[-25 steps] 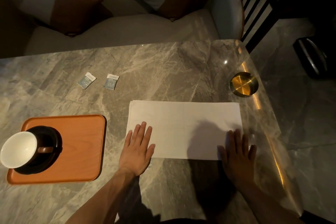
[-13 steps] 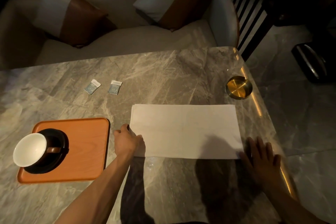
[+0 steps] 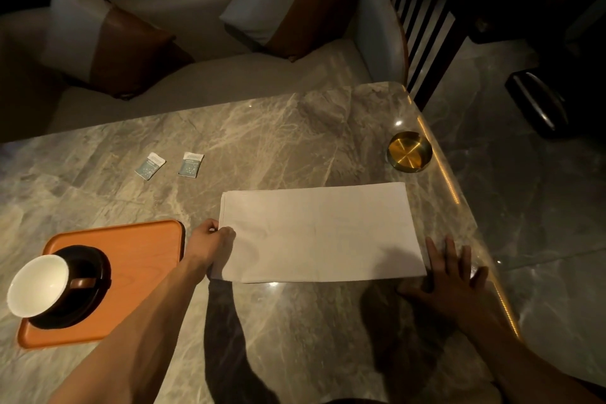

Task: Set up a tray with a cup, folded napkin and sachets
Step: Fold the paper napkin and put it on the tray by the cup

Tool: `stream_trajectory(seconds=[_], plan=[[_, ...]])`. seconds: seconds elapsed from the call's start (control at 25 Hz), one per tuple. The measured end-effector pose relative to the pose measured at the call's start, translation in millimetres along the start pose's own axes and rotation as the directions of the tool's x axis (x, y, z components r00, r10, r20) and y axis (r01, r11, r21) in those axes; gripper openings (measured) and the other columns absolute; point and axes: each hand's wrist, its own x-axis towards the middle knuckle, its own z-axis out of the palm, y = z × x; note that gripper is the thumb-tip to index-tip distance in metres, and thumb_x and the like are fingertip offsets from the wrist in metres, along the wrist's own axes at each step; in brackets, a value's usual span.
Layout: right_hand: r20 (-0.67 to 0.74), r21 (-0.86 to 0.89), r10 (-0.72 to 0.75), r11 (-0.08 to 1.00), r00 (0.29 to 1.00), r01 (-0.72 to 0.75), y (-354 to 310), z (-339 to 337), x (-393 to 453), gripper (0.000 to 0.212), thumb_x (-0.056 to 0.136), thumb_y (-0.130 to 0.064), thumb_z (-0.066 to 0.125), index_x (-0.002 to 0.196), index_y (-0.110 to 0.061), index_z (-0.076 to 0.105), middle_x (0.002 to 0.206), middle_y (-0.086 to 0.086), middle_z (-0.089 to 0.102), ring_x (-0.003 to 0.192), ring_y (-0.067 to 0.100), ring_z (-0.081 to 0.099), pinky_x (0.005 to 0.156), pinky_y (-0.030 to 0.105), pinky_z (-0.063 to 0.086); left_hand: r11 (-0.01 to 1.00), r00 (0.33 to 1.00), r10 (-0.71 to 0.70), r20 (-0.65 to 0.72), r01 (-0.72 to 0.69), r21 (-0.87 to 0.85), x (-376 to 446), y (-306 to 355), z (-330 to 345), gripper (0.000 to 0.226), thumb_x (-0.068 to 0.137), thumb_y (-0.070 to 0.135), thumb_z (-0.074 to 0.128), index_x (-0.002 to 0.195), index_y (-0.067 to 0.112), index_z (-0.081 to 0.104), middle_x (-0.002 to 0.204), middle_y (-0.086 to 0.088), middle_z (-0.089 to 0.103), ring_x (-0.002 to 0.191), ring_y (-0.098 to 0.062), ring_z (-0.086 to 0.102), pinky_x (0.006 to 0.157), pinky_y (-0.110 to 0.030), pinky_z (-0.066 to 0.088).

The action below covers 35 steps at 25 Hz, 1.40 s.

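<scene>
A white napkin [image 3: 321,233] lies flat on the marble table [image 3: 295,338], folded into a long rectangle. My left hand [image 3: 210,244] pinches its left edge, thumb and fingers closed on the cloth. At the napkin's near right corner my right hand [image 3: 449,275] rests flat on the table with fingers spread. An orange tray [image 3: 141,259] sits at the left, holding a white cup [image 3: 37,285] on a dark saucer [image 3: 95,272]. Two small blue-and-white sachets [image 3: 150,166] [image 3: 191,165] lie on the table beyond the tray.
A round brass ashtray [image 3: 409,151] stands near the table's right edge, which carries a glowing light strip. A pale sofa [image 3: 203,82] with two white-and-brown cushions runs along the far side. Dark slatted furniture stands at the upper right.
My left hand went from lying flat on the napkin to pinching its left edge. My right hand slid off the napkin to the right, onto the table by its corner.
</scene>
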Motion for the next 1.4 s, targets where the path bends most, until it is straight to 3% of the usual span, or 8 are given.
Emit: stream_trajectory(seconds=[0.16,0.32,0.44,0.56,0.8,1.0,1.16,1.4], plan=[[-0.009,0.010,0.000,1.000,1.000,0.000,2,4,0,0.117,0.053,-0.105,0.028,0.143,-0.052,-0.025,0.155,-0.007,-0.038,0.136,0.024,-0.046,0.108,0.060,-0.027,0.988,0.984,0.111,0.138,-0.094,-0.125,-23,16,-12,0.021,0.077,0.019,0.070,0.093,0.009,0.061,0.085,-0.014,0.071,0.075,-0.029,0.064,0.064,-0.037,0.048],[0.003,-0.017,-0.012,1.000,1.000,0.012,4,6,-2,0.112,0.061,-0.101,0.028,0.148,-0.048,-0.018,0.157,-0.006,-0.036,0.140,0.028,-0.039,0.106,0.057,-0.032,0.969,0.951,0.196,0.238,-0.151,-0.195,-48,48,-2,0.029,0.072,0.023,0.063,0.095,0.006,0.057,0.092,-0.024,0.068,0.074,-0.028,0.059,0.063,-0.035,0.041],[0.030,-0.021,-0.028,0.999,0.999,0.028,2,2,-4,0.113,0.061,-0.102,0.025,0.147,-0.046,-0.021,0.155,-0.005,-0.040,0.139,0.028,-0.042,0.101,0.055,-0.038,0.954,0.915,0.273,0.297,-0.217,-0.207,-67,75,14,0.021,0.073,0.022,0.061,0.088,0.009,0.057,0.076,-0.009,0.063,0.060,-0.016,0.053,0.044,-0.020,0.035],[0.042,-0.005,-0.054,0.999,0.998,0.054,-1,-3,-5,0.117,0.057,-0.104,0.021,0.143,-0.044,-0.031,0.149,-0.003,-0.048,0.136,0.032,-0.045,0.096,0.054,-0.041,0.937,0.873,0.326,0.363,-0.248,-0.246,-85,98,39,0.004,0.076,0.022,0.060,0.076,0.019,0.058,0.069,0.000,0.062,0.054,-0.010,0.051,0.041,-0.017,0.035],[0.060,0.022,-0.090,0.996,0.994,0.089,-1,-9,-7,0.124,0.050,-0.105,0.017,0.138,-0.039,-0.041,0.145,0.003,-0.053,0.131,0.037,-0.047,0.104,0.064,-0.025,0.933,0.847,0.341,0.409,-0.250,-0.260,-112,132,98,0.007,0.078,0.020,0.060,0.076,0.017,0.055,0.067,-0.006,0.064,0.048,-0.018,0.051,0.038,-0.023,0.038],[0.008,-0.039,-0.105,0.994,0.994,0.105,5,-3,-7,0.123,0.055,-0.104,0.015,0.144,-0.036,-0.034,0.153,0.008,-0.042,0.140,0.041,-0.034,0.110,0.069,-0.008,0.960,0.874,0.278,0.398,-0.233,-0.157,-122,140,158,0.013,0.086,0.008,0.059,0.076,0.013,0.053,0.065,-0.011,0.064,0.042,-0.018,0.051,0.039,-0.025,0.042],[0.004,-0.038,-0.090,0.995,0.996,0.090,5,2,-4,0.123,0.055,-0.105,0.016,0.147,-0.037,-0.029,0.158,0.008,-0.033,0.142,0.042,-0.031,0.109,0.070,-0.009,0.972,0.905,0.233,0.356,-0.223,-0.069,-122,136,211,0.012,0.088,0.009,0.059,0.081,0.009,0.049,0.075,-0.026,0.065,0.044,-0.021,0.057,0.039,-0.026,0.045],[0.004,-0.042,-0.096,0.994,0.995,0.096,4,3,-3,0.122,0.055,-0.104,0.017,0.145,-0.037,-0.032,0.157,0.008,-0.035,0.142,0.044,-0.030,0.111,0.072,-0.008,0.935,0.873,0.230,0.430,-0.320,0.150,-118,132,266,0.013,0.089,0.020,0.060,0.084,0.017,0.048,0.069,-0.008,0.070,0.051,-0.019,0.068,0.050,-0.031,0.059]])
